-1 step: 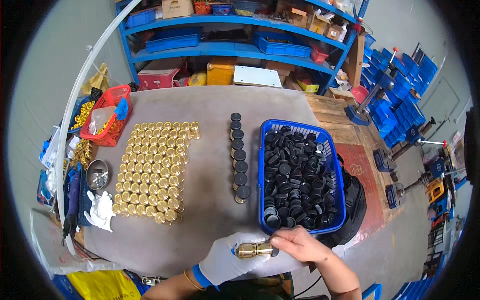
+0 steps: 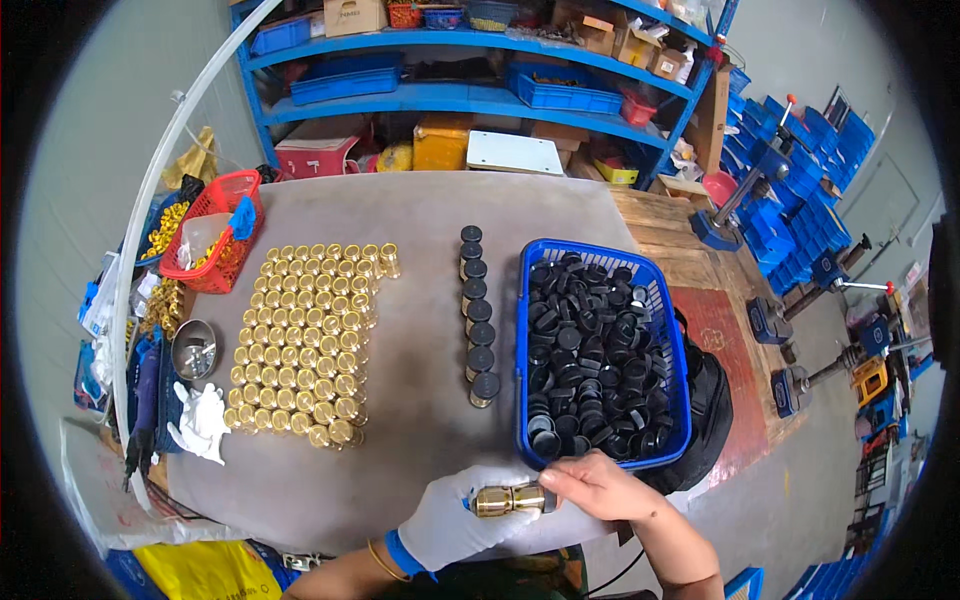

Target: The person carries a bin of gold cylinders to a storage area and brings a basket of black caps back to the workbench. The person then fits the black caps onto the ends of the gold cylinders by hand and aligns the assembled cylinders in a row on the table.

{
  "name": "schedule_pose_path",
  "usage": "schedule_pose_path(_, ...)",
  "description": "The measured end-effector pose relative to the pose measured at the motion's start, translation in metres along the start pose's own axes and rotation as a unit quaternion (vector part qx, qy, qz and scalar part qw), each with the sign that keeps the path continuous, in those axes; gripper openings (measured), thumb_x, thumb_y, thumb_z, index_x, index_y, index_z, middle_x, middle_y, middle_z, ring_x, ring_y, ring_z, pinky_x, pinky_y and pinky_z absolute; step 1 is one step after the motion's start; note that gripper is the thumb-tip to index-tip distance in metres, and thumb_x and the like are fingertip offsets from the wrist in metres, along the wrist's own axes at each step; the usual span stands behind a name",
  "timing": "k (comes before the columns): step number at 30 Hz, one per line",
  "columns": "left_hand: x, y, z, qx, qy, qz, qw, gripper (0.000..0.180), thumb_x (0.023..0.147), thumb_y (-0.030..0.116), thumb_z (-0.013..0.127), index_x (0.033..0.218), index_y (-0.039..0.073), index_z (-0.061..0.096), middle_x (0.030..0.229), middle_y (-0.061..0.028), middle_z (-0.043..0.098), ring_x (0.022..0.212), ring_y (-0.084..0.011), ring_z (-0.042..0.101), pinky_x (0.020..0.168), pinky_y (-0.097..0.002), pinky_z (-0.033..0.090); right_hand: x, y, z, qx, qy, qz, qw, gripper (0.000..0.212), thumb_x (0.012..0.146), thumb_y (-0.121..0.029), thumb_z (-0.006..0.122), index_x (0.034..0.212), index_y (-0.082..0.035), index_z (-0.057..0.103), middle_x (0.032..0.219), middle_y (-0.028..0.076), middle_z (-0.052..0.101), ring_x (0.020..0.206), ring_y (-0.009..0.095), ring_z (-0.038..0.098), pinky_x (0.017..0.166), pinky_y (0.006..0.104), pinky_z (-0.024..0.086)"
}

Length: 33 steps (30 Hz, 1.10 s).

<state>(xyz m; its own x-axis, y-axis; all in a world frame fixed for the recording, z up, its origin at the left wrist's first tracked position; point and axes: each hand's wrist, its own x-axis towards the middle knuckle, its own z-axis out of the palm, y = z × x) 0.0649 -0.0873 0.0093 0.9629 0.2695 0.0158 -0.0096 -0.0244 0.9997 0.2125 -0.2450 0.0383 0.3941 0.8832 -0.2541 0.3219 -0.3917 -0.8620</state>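
My left hand, in a white glove with a blue cuff, holds a brass fitting on its side at the table's near edge. A black cap sits at the fitting's right end. Bare thumb and fingers of my right hand are closed on that cap; the fingers under it are partly hidden. Just beyond the right hand stands a blue basket heaped with black caps. To its left, a line of black-capped brass fittings stands upright. Farther left are rows of uncapped brass fittings.
A white glove and a metal bowl lie at the left. Behind them is a red basket. A black bag lies against the blue basket's right side. Blue hand presses line the right; blue shelves stand behind.
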Motion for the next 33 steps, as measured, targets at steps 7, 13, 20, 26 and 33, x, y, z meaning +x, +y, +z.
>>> schedule_pose_path(7, 0.014, -0.003, -0.001, 0.175, 0.043, 0.120, 0.976, 0.049, 0.070, 0.009, 0.084, 0.112, 0.003, 0.059, 0.101, -0.0067, 0.064, 0.089, -0.0119, 0.062, 0.080, -0.0282, 0.052, 0.091, 0.041, -0.040, -0.396, 0.335, -0.128, 0.845, 0.020, 0.080, -0.018, 0.069, 0.097, -0.007, 0.068, 0.086, 0.012, 0.064, 0.088, 0.030, 0.058, 0.077, 0.0414, 0.046)
schedule_pose_path(13, 0.013, 0.002, -0.004, -0.119, 0.095, -0.054, 0.987, 0.047, 0.076, 0.004, 0.078, 0.116, 0.003, 0.054, 0.097, -0.0072, 0.063, 0.081, -0.0128, 0.062, 0.074, -0.0277, 0.054, 0.099, 0.034, -0.040, -0.240, 0.369, -0.110, 0.891, 0.019, 0.078, -0.013, 0.070, 0.092, -0.002, 0.064, 0.082, 0.014, 0.065, 0.076, 0.028, 0.063, 0.071, 0.0380, 0.051)
schedule_pose_path(20, 0.010, -0.004, -0.005, -0.240, 0.087, -0.132, 0.958, 0.031, 0.080, 0.004, 0.075, 0.104, 0.001, 0.054, 0.093, -0.0083, 0.064, 0.078, -0.0142, 0.066, 0.064, -0.0259, 0.056, 0.004, -0.007, 0.015, 0.189, 0.057, -0.017, 0.980, 0.039, 0.085, -0.001, 0.064, 0.124, -0.003, 0.060, 0.083, -0.002, 0.064, 0.072, 0.001, 0.050, 0.067, 0.0191, 0.044)
schedule_pose_path(26, 0.001, -0.003, 0.000, -0.176, 0.093, -0.070, 0.977, 0.028, 0.080, 0.005, 0.075, 0.099, 0.001, 0.056, 0.095, -0.0077, 0.064, 0.082, -0.0125, 0.064, 0.071, -0.0253, 0.054, -0.004, 0.000, 0.018, 0.157, 0.073, -0.106, 0.979, 0.048, 0.077, -0.008, 0.078, 0.121, -0.002, 0.061, 0.090, 0.003, 0.069, 0.081, 0.008, 0.064, 0.078, 0.0241, 0.051)
schedule_pose_path(33, -0.008, -0.002, -0.004, -0.160, 0.098, -0.126, 0.974, 0.028, 0.078, 0.006, 0.076, 0.098, 0.003, 0.056, 0.094, -0.0056, 0.064, 0.089, -0.0101, 0.061, 0.079, -0.0257, 0.052, -0.012, -0.011, 0.020, -0.119, 0.125, -0.183, 0.968, 0.045, 0.074, -0.015, 0.082, 0.113, -0.001, 0.064, 0.081, 0.006, 0.068, 0.075, 0.011, 0.065, 0.073, 0.0240, 0.052)
